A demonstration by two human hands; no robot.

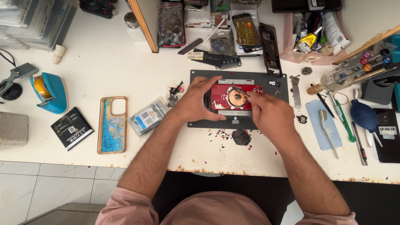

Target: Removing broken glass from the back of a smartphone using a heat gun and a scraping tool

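Phone [233, 98], red and stripped of its back, lay clamped in a dark holder [200, 77] on the white table [104, 62], just above the middle of the view. A copper-coloured coil [236, 98] showed at its centre. The left hand [195, 100] came in from seven o'clock and was curled over the phone's left end, fingers bent on the top edge, pressing it flat. The right hand [270, 114], from five o'clock, was pinched shut around a thin metal tool [241, 91] whose tip rested on the coil at about two o'clock.

The phone looked light, flat and stiff, but its open inside seemed fragile; the coil and its thin parts would probably bend or tear under a hard push. The outer frame, at the short ends, looked the safest hold. Red chips [223, 135] littered the table at six o'clock of the holder, so sharp slivers were likely. A phone case [112, 125] lay well apart at nine o'clock.
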